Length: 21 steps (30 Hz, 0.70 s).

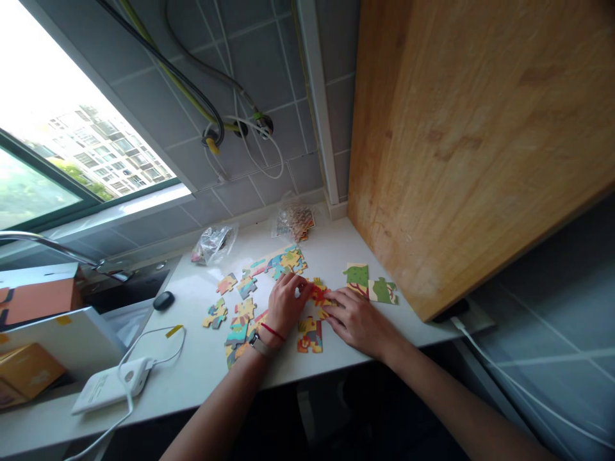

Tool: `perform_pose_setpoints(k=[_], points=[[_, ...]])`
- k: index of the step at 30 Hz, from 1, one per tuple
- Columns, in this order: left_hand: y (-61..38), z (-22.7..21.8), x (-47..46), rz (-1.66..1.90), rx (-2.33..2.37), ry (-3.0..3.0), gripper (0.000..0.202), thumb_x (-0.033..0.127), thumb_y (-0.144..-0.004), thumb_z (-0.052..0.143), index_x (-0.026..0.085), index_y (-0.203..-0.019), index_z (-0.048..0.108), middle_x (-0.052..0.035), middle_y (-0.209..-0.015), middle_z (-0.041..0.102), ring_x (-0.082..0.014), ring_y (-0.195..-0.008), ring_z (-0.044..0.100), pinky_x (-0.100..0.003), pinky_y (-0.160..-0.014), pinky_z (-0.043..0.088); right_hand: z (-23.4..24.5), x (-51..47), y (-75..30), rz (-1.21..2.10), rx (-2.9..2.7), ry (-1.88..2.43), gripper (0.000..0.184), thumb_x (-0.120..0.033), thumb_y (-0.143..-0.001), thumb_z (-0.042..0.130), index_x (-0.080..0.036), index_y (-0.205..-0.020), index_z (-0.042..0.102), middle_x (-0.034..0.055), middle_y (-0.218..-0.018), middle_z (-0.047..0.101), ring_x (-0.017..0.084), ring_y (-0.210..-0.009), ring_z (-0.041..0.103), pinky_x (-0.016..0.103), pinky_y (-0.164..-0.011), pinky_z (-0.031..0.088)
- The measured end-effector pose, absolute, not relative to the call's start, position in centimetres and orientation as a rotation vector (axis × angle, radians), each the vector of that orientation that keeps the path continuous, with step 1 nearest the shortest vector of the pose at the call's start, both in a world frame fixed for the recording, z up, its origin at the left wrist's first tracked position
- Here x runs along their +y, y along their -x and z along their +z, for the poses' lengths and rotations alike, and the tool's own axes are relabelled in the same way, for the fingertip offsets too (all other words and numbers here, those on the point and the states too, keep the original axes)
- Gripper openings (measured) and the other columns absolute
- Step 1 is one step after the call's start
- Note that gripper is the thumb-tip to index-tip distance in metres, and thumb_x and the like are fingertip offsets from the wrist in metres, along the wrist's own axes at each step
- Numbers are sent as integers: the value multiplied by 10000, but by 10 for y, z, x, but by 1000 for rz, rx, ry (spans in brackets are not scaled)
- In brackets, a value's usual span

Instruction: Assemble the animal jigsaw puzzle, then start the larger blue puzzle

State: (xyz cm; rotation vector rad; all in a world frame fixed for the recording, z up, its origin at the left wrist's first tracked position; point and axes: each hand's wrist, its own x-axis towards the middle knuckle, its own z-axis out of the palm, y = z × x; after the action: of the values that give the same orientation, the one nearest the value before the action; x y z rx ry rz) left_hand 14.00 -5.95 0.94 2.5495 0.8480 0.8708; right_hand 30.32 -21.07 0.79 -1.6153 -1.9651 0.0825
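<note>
My left hand (287, 299), with a watch and a red cord at its wrist, has its fingers bent in a pinch at the left edge of a red and yellow puzzle piece (319, 293). From the other side, my right hand (354, 318) reaches in, fingers stretched out and tips touching the same cluster. Just below lies a joined yellow and red puzzle section (310, 336). Green puzzle pieces (358, 275) rest beyond my right hand. Left of my left hand are joined colourful pieces (237, 330) and a loose blue and yellow piece (216, 314), partly hidden by the forearm.
A clear bag of pieces (295, 221) and another plastic bag (214, 244) lie near the wall. A wooden panel (471, 141) stands at the right. Leftward are a black mouse-like object (164, 301), a white power strip (115, 384), boxes (36, 310) and a sink.
</note>
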Motion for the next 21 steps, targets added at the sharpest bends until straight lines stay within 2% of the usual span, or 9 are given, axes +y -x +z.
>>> perform_pose_setpoints(k=[2, 7, 10, 14, 18, 21], points=[[-141, 10, -60, 772, 928, -2663, 176, 249, -985, 672, 209, -816, 651, -26, -819, 663, -199, -819, 627, -311, -751, 505, 8, -211, -303, 81, -1966, 1614, 173, -200, -986, 656, -197, -1114, 773, 106, -1252, 707, 281, -1162, 614, 472, -1049, 524], [-157, 16, -56, 409, 1229, -2643, 148, 317, -1031, 616, 226, -922, 657, -18, -832, 728, -198, -740, 664, -290, -607, 382, 7, -211, -304, 119, -1989, 1604, 108, -177, -982, 657, -196, -1025, 755, 93, -1176, 699, 249, -1115, 617, 404, -1002, 537], [-171, 21, -51, 310, 1230, -2694, 174, 360, -1051, 583, 234, -967, 670, -28, -875, 757, -202, -749, 691, -289, -586, 341, 6, -211, -304, 139, -1979, 1605, 104, -167, -982, 651, -190, -1022, 744, 86, -1164, 696, 247, -1107, 615, 396, -995, 537], [-180, 19, -45, 286, 1192, -2740, 191, 379, -1057, 577, 235, -998, 686, -48, -925, 761, -207, -784, 705, -287, -585, 342, 6, -211, -304, 141, -1956, 1608, 93, -166, -975, 659, -195, -1014, 739, 81, -1163, 692, 238, -1087, 616, 395, -978, 538], [-174, 12, -40, 427, 1138, -2697, 193, 398, -1019, 653, 232, -929, 693, -35, -924, 731, -200, -786, 690, -284, -608, 393, 8, -212, -304, 130, -1938, 1644, 84, -170, -963, 676, -208, -1005, 737, 78, -1135, 685, 243, -1059, 624, 407, -957, 545], [-167, 9, -36, 535, 1009, -2633, 169, 381, -1009, 670, 229, -946, 706, -29, -953, 706, -187, -785, 676, -288, -638, 452, 10, -212, -303, 108, -1917, 1679, 110, -161, -948, 692, -214, -1028, 745, 87, -1154, 685, 257, -1076, 635, 460, -1011, 538]])
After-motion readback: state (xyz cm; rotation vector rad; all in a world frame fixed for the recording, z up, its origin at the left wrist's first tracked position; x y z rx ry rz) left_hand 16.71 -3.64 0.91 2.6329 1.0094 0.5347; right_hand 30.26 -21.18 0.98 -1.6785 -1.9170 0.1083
